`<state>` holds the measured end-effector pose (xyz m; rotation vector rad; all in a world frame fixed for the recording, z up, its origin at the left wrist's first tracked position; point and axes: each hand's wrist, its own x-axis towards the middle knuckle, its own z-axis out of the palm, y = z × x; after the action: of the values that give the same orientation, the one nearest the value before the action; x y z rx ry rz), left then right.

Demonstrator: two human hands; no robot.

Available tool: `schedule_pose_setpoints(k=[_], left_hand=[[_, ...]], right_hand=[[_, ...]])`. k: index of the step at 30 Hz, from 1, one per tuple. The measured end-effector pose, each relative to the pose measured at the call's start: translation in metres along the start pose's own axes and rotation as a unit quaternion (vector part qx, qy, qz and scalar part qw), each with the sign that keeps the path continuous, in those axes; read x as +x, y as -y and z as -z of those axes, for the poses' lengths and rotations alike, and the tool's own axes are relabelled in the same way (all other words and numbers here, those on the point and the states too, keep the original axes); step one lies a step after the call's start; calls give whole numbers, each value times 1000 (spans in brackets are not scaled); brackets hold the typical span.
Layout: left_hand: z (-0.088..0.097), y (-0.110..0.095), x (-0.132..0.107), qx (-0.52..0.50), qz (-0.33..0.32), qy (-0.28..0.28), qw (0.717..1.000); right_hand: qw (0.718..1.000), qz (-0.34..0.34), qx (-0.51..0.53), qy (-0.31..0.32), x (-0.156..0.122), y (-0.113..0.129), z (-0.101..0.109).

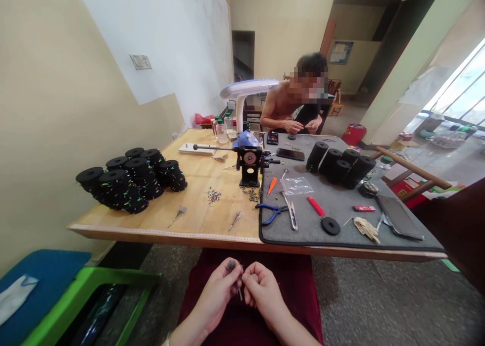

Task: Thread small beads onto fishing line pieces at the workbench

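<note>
Above my lap, my left hand (223, 285) is closed with thumb and fingers pinched together. A small grey bundle (231, 265) shows between its fingers, and a thin pale stem sticks out below; its kind is too small to tell. My right hand (262, 289) is pinched shut close beside it, fingertips almost touching the left ones. Whatever it grips is hidden by the fingers. Past my hands, on the wooden table (151, 222), lie two thin-stemmed bundles (180, 212) (235, 218) and a pile of small coloured beads (214, 195).
Black foam spools (113, 177) stand at the left, more spools (329, 160) on the grey mat (280, 235). Blue pliers (273, 212), thread snips (292, 215) and a black foam disc (330, 226) lie nearer. Behind a winding device (250, 165) and lamp (248, 87), another person (278, 108) sits.
</note>
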<state>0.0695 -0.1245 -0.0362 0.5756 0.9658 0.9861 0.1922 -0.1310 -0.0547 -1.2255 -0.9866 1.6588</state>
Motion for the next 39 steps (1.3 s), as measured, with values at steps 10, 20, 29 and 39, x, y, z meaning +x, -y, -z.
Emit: schedule_pose_setpoints(k=[10, 20, 29, 39], left_hand=[[4, 8, 3, 62, -48, -37, 996], [8, 5, 2, 222, -137, -62, 963], [13, 4, 2, 349, -228, -63, 907], [15, 4, 1, 426, -286, -53, 857]], right_hand=[[999, 10, -7, -30, 0, -3, 0], [999, 35, -24, -16, -3, -2, 0], [999, -32, 20, -1, -6, 4, -1], [987, -57, 152, 21, -8, 9, -4]])
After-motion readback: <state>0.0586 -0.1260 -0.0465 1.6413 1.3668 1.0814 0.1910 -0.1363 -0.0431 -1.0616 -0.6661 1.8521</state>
